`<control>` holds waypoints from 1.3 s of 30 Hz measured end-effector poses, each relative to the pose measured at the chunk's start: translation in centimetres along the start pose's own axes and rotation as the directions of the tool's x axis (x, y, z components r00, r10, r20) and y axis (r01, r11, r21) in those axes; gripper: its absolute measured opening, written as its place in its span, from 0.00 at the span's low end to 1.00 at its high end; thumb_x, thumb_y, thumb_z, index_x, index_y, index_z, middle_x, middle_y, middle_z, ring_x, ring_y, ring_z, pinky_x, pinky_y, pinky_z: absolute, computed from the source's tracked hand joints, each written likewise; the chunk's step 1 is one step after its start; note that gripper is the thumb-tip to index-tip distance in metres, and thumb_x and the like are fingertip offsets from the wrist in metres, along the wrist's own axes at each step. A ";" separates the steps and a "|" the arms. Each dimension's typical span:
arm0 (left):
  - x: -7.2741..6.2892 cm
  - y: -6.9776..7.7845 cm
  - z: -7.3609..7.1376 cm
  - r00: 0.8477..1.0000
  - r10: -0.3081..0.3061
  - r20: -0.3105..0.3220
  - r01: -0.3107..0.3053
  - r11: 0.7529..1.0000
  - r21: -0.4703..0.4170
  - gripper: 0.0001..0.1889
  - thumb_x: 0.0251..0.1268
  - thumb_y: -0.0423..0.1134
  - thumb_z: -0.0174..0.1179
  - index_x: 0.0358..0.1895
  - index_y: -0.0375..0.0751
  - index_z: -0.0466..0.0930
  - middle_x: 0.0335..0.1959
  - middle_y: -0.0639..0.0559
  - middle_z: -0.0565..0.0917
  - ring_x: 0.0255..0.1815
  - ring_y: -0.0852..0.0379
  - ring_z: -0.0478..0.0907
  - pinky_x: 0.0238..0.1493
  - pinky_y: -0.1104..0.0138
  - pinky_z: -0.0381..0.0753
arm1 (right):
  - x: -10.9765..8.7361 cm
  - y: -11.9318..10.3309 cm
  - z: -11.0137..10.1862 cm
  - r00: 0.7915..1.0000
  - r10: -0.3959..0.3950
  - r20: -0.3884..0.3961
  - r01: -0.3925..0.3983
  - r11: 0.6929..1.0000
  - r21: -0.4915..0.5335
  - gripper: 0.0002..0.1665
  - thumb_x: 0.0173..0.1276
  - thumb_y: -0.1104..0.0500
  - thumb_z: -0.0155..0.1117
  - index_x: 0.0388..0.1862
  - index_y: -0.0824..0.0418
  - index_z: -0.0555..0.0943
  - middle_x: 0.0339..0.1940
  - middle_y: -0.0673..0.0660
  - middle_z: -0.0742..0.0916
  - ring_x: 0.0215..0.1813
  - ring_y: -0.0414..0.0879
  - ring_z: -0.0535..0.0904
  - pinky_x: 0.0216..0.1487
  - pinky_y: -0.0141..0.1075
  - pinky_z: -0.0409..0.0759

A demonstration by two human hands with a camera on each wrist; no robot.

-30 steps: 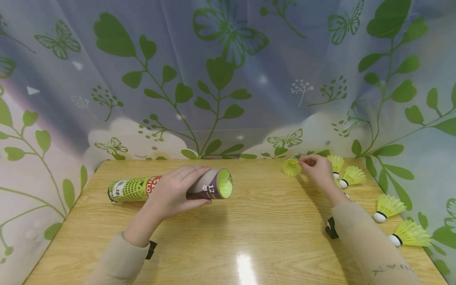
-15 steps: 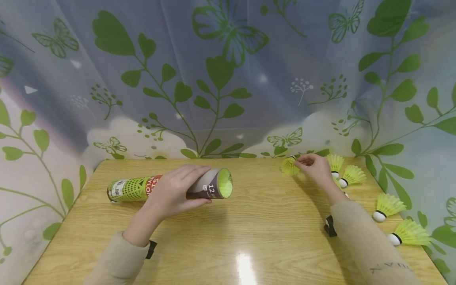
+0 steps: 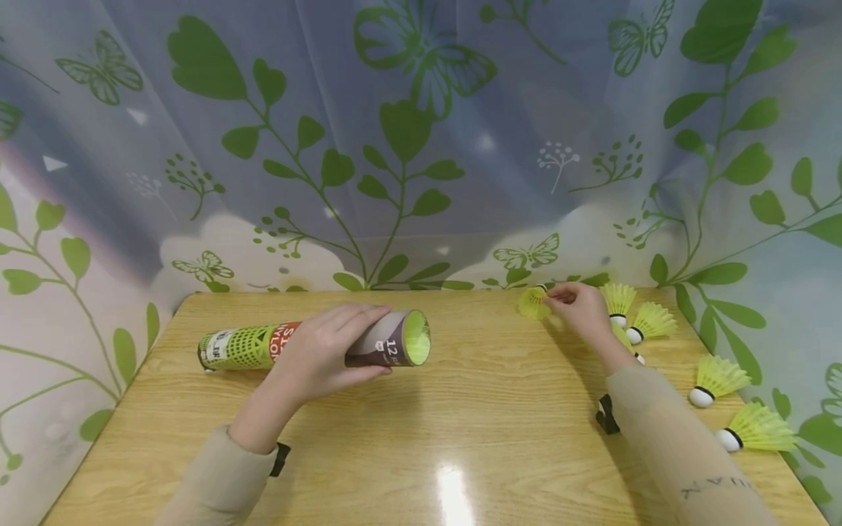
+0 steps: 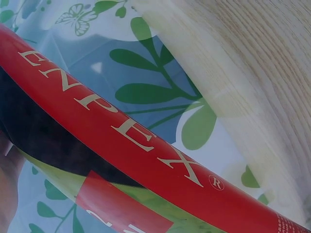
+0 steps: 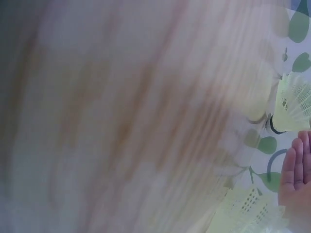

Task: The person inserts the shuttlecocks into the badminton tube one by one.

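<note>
I pinch one yellow shuttlecock point(image 3: 533, 303) between the thumb and fingertips of my right hand point(image 3: 582, 314), near the back edge of the table. Its black-banded end points up and its skirt hangs down toward my left; whether the skirt touches the wood I cannot tell. My left hand point(image 3: 322, 354) is wrapped around the tube point(image 3: 245, 348), thumb on the near side and fingers over the top. The tube lies sideways, its open mouth facing right and showing a bright green inside, well apart from the shuttlecock I hold. A "12" is printed near that mouth, and from my left wrist I read ENPEX on a red band.

Just beyond my right hand sit two more shuttlecocks, a farther one point(image 3: 618, 301) and a nearer one point(image 3: 651, 322), with another point(image 3: 621, 336) partly hidden by my wrist. Closer to me, along the right edge, lie a fourth loose one point(image 3: 720, 376) and a fifth point(image 3: 759, 428), white tips toward the left. Under everything is the wood-grain table point(image 3: 487, 409); behind it hangs a curtain point(image 3: 460, 183) printed with green leaves and butterflies.
</note>
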State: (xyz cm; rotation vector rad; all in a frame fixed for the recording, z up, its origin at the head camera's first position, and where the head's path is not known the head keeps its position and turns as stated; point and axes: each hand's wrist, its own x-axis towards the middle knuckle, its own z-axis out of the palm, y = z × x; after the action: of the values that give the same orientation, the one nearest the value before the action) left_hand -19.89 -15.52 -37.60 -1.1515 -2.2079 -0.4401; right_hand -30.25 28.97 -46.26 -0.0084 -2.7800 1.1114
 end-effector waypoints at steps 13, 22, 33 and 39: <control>0.0 -0.1 0.0 1.000 -0.007 0.005 0.007 1.000 -0.002 0.44 0.42 0.52 0.87 0.65 0.36 0.82 0.55 0.42 0.90 0.52 0.44 0.89 0.54 0.51 0.92 | -0.5 -0.8 -0.5 0.997 0.014 -0.079 -0.013 1.000 0.005 0.16 0.78 0.55 0.68 0.53 0.65 0.90 0.47 0.67 0.91 0.45 0.55 0.86 0.42 0.36 0.83; 0.1 0.0 -0.2 1.000 -0.011 0.018 0.011 1.000 0.003 0.45 0.42 0.53 0.87 0.66 0.36 0.81 0.56 0.41 0.90 0.53 0.44 0.89 0.54 0.51 0.92 | -1.0 -1.4 -1.4 0.997 -0.009 -0.081 0.010 1.000 0.015 0.19 0.80 0.53 0.66 0.55 0.67 0.89 0.48 0.69 0.91 0.49 0.62 0.87 0.47 0.48 0.88; 0.2 0.0 -0.2 1.000 -0.005 0.016 0.005 1.000 0.002 0.45 0.41 0.53 0.87 0.66 0.36 0.81 0.56 0.41 0.89 0.54 0.43 0.89 0.55 0.50 0.92 | -1.3 -3.8 -2.3 1.000 0.002 -0.017 -0.001 0.997 0.081 0.23 0.80 0.50 0.64 0.59 0.68 0.87 0.54 0.71 0.90 0.56 0.64 0.87 0.57 0.57 0.87; 0.3 -0.1 -0.1 1.000 0.010 0.012 -0.010 1.000 0.003 0.45 0.42 0.53 0.86 0.65 0.36 0.81 0.56 0.41 0.89 0.54 0.43 0.89 0.55 0.50 0.92 | -1.6 -5.9 -2.6 1.000 0.007 0.018 -0.009 0.991 0.131 0.24 0.79 0.49 0.66 0.59 0.67 0.88 0.55 0.70 0.90 0.57 0.63 0.86 0.59 0.56 0.87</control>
State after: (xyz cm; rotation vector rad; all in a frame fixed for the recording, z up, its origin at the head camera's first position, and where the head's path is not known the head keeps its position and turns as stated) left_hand -20.07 -15.48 -37.37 -1.1654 -2.2116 -0.4266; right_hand -28.01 26.38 -40.55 0.0045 -2.7188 1.2997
